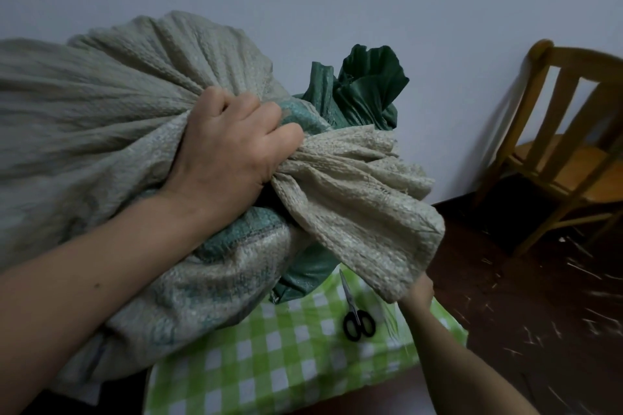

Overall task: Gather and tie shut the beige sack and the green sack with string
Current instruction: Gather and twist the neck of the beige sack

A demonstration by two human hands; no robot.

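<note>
A large beige woven sack (101,104) lies on its side across the left of the view. My left hand (232,152) grips its gathered neck, and the loose mouth (364,199) fans out to the right. Behind it stands the green sack (367,91) with its bunched top pointing up. My right hand (419,290) reaches under the hanging beige flap, and its fingers are hidden by the cloth. No string shows.
Black-handled scissors (355,313) lie on a green-and-white checked cloth (269,360) below the sacks. A wooden chair (566,145) stands at the right against the grey wall. The dark floor (539,313) is strewn with pale fibres.
</note>
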